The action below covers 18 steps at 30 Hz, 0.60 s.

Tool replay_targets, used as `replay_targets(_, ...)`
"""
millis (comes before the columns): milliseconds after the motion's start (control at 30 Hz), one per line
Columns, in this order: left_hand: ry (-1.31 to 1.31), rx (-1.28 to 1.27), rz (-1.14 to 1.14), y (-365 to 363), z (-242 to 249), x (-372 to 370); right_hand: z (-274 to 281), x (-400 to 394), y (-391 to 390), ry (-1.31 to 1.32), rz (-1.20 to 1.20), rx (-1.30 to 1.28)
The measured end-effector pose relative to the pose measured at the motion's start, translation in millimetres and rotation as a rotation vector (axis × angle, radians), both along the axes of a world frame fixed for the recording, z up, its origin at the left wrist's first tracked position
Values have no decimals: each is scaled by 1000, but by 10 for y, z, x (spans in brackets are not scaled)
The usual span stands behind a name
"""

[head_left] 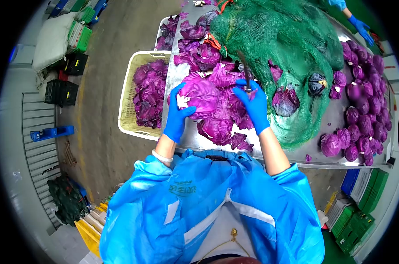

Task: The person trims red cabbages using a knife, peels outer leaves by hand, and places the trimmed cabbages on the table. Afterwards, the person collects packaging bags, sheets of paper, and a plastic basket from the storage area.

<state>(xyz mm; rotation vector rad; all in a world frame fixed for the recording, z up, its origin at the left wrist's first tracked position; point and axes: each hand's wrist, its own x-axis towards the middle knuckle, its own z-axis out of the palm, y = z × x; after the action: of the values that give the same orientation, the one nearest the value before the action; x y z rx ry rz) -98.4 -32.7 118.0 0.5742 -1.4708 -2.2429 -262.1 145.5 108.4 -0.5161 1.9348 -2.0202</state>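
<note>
Blue-gloved, my left hand (178, 113) grips a red cabbage (200, 97) from its left side, the pale cut stem end facing left. My right hand (255, 104), also gloved in blue, is closed on a knife (245, 66) whose dark blade points away from me. Its handle is mostly hidden by the fingers. Loose purple cabbage leaves (217, 128) lie under and between my hands on the metal table (188, 140). Just right of my right hand, a dark cabbage (286, 101) rests on a green mesh sack (303, 130).
A cream crate (125, 105) full of purple leaves stands left of the table. Many trimmed red cabbages (364, 116) are piled at the right. Another dark cabbage (316, 83) lies on the mesh. Another person's blue-gloved hand (361, 28) is at the upper right.
</note>
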Motion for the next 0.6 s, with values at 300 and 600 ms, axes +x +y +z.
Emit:
replay_targets(300, 100, 890, -98, 257, 166, 7, 523, -355, 206, -33, -237, 20)
replay_targets(600, 231, 1269, -323, 424, -7, 23, 884, 605, 172, 380, 176, 112)
